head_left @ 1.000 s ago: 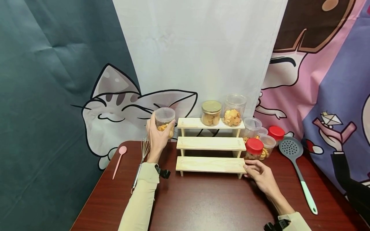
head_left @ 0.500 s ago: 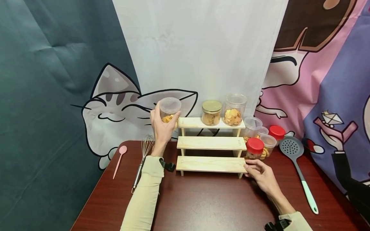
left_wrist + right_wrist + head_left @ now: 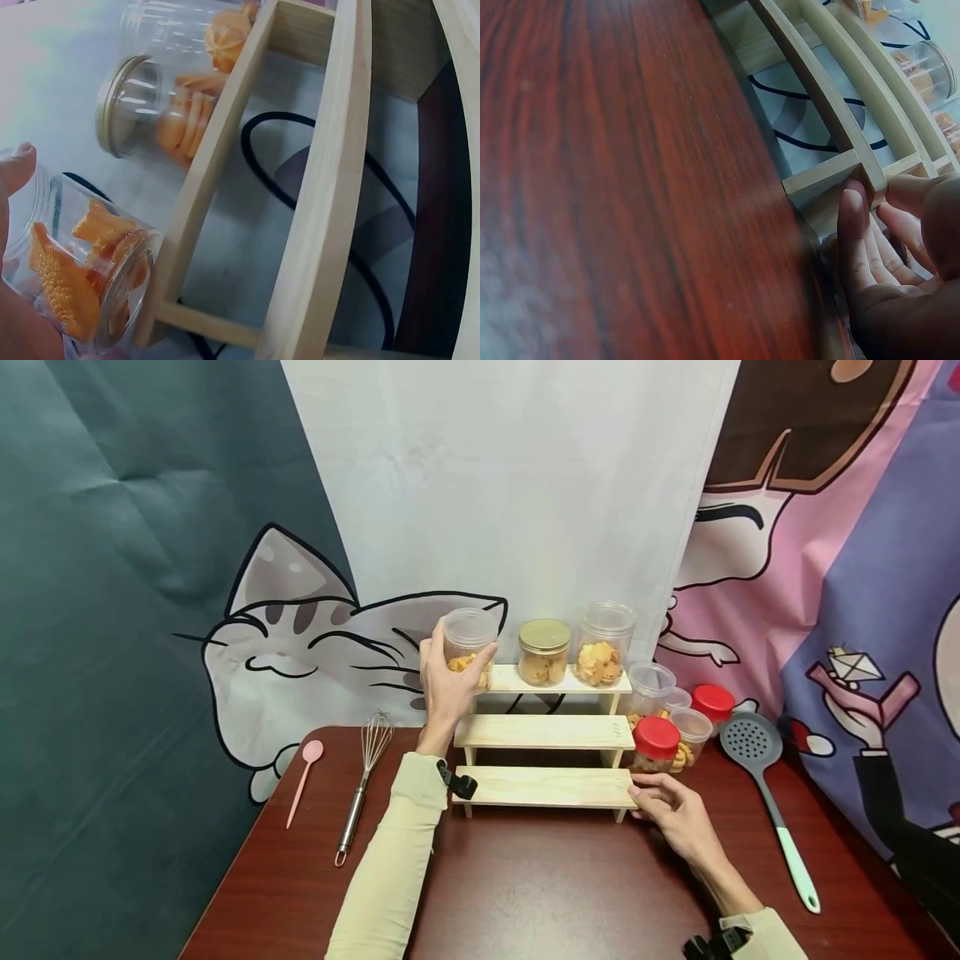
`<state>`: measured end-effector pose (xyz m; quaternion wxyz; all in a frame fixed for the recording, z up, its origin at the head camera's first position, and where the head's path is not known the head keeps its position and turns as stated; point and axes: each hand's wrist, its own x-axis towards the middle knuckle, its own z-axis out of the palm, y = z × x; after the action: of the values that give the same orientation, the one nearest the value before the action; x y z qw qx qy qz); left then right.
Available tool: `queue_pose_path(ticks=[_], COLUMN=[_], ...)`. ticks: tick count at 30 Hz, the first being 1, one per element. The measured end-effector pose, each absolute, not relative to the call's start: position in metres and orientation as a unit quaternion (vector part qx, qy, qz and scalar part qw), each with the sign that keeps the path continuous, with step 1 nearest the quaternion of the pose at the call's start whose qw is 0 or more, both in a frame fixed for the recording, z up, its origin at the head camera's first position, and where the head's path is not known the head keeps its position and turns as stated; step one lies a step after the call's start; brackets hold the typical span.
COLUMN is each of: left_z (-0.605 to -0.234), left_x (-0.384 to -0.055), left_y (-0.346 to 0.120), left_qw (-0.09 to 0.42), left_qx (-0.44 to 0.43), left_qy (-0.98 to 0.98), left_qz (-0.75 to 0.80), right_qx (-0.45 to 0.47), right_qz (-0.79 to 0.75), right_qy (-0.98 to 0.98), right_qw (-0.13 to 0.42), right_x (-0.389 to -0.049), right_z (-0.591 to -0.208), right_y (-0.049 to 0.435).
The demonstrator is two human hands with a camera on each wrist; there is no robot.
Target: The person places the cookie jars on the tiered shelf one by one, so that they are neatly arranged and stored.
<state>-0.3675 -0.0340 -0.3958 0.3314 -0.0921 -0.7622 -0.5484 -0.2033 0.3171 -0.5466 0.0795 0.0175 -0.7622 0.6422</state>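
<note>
My left hand (image 3: 447, 685) grips a clear plastic jar (image 3: 470, 635) of fish-shaped biscuits (image 3: 67, 289) at the left end of the rack's top shelf. In the left wrist view the jar's base is right at that shelf's edge. A gold-lidded cookie jar (image 3: 543, 652) and a taller clear jar (image 3: 604, 643) of cookies stand on the same shelf, to the right. Down at the lowest shelf, my right hand (image 3: 678, 818) pinches the right end of the three-tier wooden rack (image 3: 547, 787) between thumb and fingers, as the right wrist view (image 3: 885, 247) also shows.
Right of the rack cluster several jars, among them a red-lidded jar (image 3: 656, 743). A slotted turner (image 3: 752, 743) lies at the far right. On the left are a whisk (image 3: 360, 789) and a pink spoon (image 3: 305, 783). A printed curtain (image 3: 517, 485) hangs behind the table.
My left hand has carried the fish-biscuit jar up and to the right, from beside the rack to the top shelf's left end. The right hand keeps its hold on the rack.
</note>
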Motion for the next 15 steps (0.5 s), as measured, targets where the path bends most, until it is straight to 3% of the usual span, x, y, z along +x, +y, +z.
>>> queue_pose_path(ticks=[15], left_z=[-0.401], left_x=[-0.385], left_y=[-0.012], left_qw=[0.300], left_qx=[-0.098], left_qy=[-0.740], left_qz=[-0.594], right_qx=[0.024], right_qz=[0.657], right_qy=[-0.749], right_qw=[0.080], right_x=[-0.204], right_z=[-0.546], right_y=[0.317])
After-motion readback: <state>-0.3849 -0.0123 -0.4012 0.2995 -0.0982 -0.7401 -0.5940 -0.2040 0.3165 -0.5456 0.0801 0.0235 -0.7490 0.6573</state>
